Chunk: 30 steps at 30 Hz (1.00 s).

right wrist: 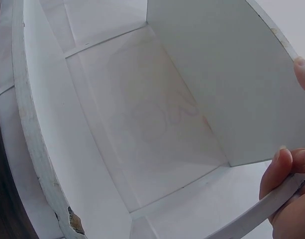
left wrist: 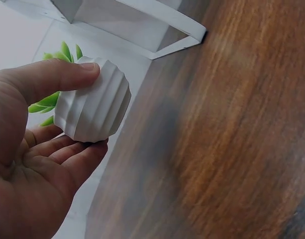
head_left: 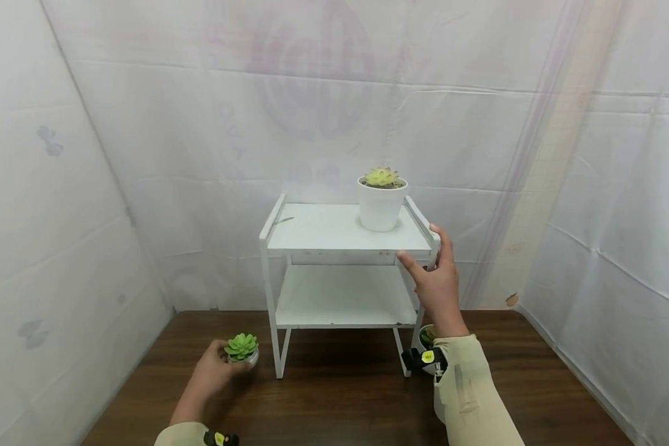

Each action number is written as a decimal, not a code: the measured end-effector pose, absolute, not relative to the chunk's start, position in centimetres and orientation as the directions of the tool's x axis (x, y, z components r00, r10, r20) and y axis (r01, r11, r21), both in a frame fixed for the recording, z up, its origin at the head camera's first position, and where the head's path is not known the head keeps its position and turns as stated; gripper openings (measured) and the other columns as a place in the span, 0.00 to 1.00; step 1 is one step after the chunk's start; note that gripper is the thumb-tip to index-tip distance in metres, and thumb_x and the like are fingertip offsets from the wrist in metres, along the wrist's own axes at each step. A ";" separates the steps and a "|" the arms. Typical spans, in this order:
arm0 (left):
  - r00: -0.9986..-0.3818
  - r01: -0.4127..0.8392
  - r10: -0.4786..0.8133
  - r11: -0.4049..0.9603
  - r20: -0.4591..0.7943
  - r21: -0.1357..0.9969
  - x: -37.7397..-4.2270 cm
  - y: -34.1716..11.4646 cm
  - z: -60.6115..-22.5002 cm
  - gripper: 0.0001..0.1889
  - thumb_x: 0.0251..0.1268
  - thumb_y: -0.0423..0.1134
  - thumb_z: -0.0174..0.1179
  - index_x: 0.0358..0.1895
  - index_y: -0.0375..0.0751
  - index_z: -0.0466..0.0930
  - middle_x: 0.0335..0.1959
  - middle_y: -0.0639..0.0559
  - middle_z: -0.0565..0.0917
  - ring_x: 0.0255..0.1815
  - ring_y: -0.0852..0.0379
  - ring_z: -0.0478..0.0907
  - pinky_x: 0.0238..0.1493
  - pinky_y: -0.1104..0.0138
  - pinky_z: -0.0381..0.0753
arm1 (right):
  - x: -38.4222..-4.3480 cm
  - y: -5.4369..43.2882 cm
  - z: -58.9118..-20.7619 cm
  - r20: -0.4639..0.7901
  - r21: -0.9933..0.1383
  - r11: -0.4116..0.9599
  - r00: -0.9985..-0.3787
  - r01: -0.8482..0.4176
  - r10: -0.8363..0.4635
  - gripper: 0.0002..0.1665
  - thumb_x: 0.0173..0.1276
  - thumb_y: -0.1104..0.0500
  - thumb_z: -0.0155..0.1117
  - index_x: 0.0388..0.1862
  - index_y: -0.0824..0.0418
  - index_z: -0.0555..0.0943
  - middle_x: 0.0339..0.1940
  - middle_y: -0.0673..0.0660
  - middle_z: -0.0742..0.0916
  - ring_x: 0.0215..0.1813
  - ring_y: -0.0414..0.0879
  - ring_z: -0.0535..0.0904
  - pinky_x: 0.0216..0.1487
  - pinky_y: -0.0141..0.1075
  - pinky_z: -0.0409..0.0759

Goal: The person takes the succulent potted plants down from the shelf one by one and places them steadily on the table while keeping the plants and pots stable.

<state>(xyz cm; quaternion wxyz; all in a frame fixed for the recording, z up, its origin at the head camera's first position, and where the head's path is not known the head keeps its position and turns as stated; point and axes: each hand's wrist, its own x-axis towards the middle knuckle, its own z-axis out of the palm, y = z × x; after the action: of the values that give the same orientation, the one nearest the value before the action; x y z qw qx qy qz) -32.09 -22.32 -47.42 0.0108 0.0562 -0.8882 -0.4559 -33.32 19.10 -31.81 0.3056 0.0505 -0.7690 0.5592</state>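
My left hand (head_left: 212, 368) holds a small potted succulent (head_left: 241, 347) at the left of the shelf. In the left wrist view, the thumb lies along the ribbed white pot (left wrist: 95, 107) and the fingers support it from the other side, above the wooden table. My right hand (head_left: 439, 288) grips the front right corner of a white two-tier shelf (head_left: 323, 226). Its curled fingers (right wrist: 276, 172) wrap round the upright in the right wrist view, while the thumb is at the edge of the top board. A larger white pot with a pale green succulent (head_left: 380, 204) stands on the top tier's right side.
Another potted plant (head_left: 427, 335) is partly hidden behind the right wrist, beside the shelf's right leg. The shelf stands on a dark wooden table (head_left: 340, 396). White sheeting (head_left: 189, 155) hangs behind and along both sides.
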 end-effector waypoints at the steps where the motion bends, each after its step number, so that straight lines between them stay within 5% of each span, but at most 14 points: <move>1: -0.993 -0.096 -0.115 0.578 -0.035 0.810 -32.1 -22.3 -47.5 0.42 0.50 0.44 0.73 0.61 0.24 0.59 0.61 0.21 0.70 0.63 0.28 0.69 0.59 0.44 0.74 | -33.3 19.1 -31.8 0.525 -0.830 0.368 -0.809 -0.419 0.265 0.49 0.57 0.38 0.72 0.73 0.28 0.55 0.57 0.57 0.79 0.32 0.53 0.78 0.22 0.39 0.78; 13: -0.988 -0.134 -0.140 0.600 -0.062 0.789 -32.7 -22.2 -48.6 0.41 0.49 0.46 0.73 0.59 0.25 0.61 0.59 0.22 0.71 0.60 0.29 0.71 0.58 0.42 0.73 | -33.4 19.1 -31.9 0.537 -0.822 0.382 -0.799 -0.423 0.270 0.48 0.57 0.39 0.72 0.71 0.24 0.55 0.55 0.57 0.80 0.28 0.48 0.77 0.21 0.38 0.78; 22: -0.988 -0.133 -0.138 0.599 -0.062 0.789 -32.6 -22.1 -49.2 0.40 0.49 0.46 0.74 0.58 0.25 0.62 0.58 0.23 0.72 0.60 0.29 0.71 0.58 0.41 0.72 | -33.3 19.1 -31.9 0.538 -0.823 0.374 -0.798 -0.427 0.272 0.51 0.57 0.40 0.72 0.75 0.35 0.55 0.58 0.58 0.79 0.31 0.55 0.78 0.22 0.38 0.78; 30: -0.989 -0.134 -0.137 0.590 -0.065 0.796 -32.7 -22.1 -49.9 0.41 0.48 0.45 0.74 0.58 0.24 0.61 0.58 0.22 0.71 0.60 0.27 0.70 0.59 0.40 0.71 | -33.4 19.0 -31.9 0.547 -0.817 0.377 -0.793 -0.435 0.270 0.50 0.58 0.41 0.73 0.74 0.34 0.56 0.61 0.57 0.78 0.33 0.50 0.78 0.22 0.38 0.78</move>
<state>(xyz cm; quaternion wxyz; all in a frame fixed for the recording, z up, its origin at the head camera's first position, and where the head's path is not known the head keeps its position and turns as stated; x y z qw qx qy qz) -32.66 -22.09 -49.90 0.0015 0.0758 -0.8917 -0.4461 -33.43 19.05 -31.87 0.3173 0.0540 -0.7668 0.5553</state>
